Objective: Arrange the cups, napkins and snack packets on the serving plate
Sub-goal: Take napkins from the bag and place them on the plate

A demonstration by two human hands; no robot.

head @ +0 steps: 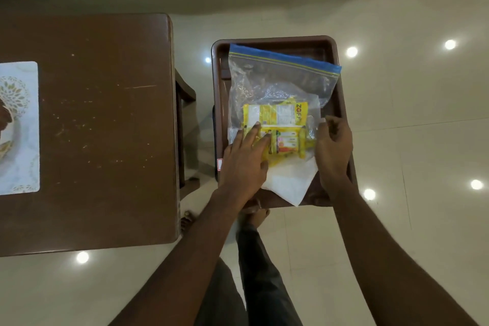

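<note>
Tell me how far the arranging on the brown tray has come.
Done: the napkin lies on the tray, partly under the zip bag. In hand: the left hand presses flat on the bag over the snack packets, while the right hand seems to pinch its right edge. Left: the packets are inside the bag and need laying out; no cups are in view.

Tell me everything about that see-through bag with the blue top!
The bag is clear, crinkly plastic with a blue zip strip along its far end. It lies flat and askew in the brown tray, overlapping a white napkin. Yellow snack packets sit inside. The left hand presses flat on it over the packets; the right hand seems to pinch its right edge.
</note>
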